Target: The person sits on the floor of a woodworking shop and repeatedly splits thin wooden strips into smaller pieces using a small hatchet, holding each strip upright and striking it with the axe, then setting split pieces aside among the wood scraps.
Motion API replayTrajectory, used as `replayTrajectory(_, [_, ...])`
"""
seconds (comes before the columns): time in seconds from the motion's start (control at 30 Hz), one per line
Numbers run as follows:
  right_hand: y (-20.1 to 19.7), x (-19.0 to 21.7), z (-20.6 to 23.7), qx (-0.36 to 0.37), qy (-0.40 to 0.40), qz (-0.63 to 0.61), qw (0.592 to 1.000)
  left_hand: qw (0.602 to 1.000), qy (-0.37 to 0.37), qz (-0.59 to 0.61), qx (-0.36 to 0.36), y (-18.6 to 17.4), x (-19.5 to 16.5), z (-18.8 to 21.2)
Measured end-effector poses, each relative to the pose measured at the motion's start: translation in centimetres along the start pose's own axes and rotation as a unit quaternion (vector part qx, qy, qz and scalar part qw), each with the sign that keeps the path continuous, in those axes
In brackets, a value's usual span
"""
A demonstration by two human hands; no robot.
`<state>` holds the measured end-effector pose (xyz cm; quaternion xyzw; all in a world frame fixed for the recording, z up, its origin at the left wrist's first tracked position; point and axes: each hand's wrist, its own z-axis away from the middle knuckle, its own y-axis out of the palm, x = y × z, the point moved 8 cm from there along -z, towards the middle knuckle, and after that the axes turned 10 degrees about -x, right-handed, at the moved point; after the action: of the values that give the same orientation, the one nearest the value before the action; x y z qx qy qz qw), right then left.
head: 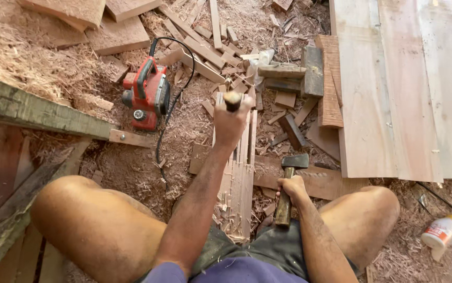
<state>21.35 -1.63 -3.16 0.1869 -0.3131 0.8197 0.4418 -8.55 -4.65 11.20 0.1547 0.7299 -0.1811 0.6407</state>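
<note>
Chisel (232,100) in the left hand (230,123) stands nearly upright on a slatted wooden workpiece (239,178); only the rounded wooden butt of its handle shows above the fist, and its long axis runs down toward the wood, the blade hidden behind the hand. The left hand is clenched tightly around that handle. The right hand (292,187) grips the wooden shaft of a hammer (287,188), whose dark steel head points away from the person and whose shaft runs back toward the lap, lying low beside the workpiece. The workpiece lies lengthwise between the bare knees, its long axis running away from the person.

The ground is covered in sawdust, shavings and short offcuts (210,47). A red electric planer (146,94) with a black cord rests to the left, well apart from the hands. Wide pale planks (393,89) lie to the right, with a stack of dark blocks (299,73) near their edge. A white glue bottle (439,233) lies at lower right. A weathered beam (32,110) crosses the left side
</note>
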Motion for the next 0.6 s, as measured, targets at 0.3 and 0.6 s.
replayTrajectory(0.3, [1.7, -0.3, 0.3, 0.040, 0.106, -0.167, 0.979, 0.995, 0.026, 0.100, 0.009, -0.2, 4.7, 2.6])
replayTrajectory(0.6, [1.2, -0.1, 0.0, 0.016, 0.045, -0.093, 0.995, 0.991, 0.092, 0.084, 0.051, 0.0, 2.0, 2.4])
